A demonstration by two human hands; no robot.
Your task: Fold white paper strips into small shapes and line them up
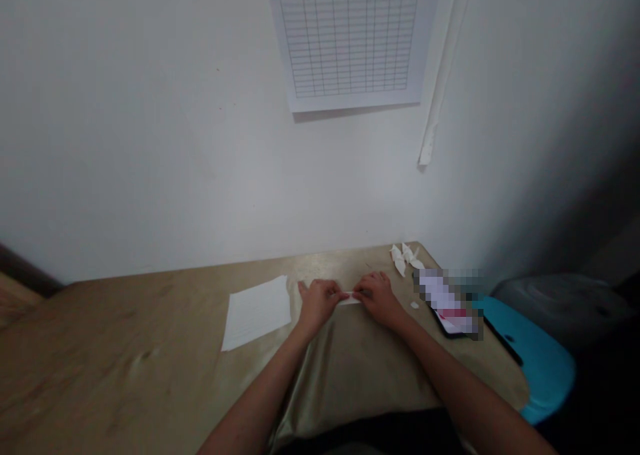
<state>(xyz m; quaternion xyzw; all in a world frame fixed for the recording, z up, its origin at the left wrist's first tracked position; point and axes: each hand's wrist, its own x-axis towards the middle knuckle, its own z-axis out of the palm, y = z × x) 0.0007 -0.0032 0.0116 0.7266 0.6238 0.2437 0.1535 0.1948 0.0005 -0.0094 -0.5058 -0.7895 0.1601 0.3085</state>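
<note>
A small white piece of paper (pixel 350 300) lies low over the cloth-covered table, stretched between my two hands. My left hand (pixel 323 296) pinches its left end, with the thumb pointing inward. On its right end, the fingers of my right hand (pixel 374 295) are pressed together. Much of the paper is hidden under the fingertips, so its full shape cannot be made out. To the left of my left hand rests a stack of white paper sheets (pixel 257 313). Several small folded white paper shapes (pixel 406 258) sit at the table's back right corner.
A phone (pixel 447 308), partly blurred out, lies at the right, near a small white scrap (pixel 415 305). The brownish tablecloth (pixel 150 361) has folds near me. Beyond the right edge stands a turquoise seat (pixel 545 355). A printed chart (pixel 355 48) hangs on the wall behind.
</note>
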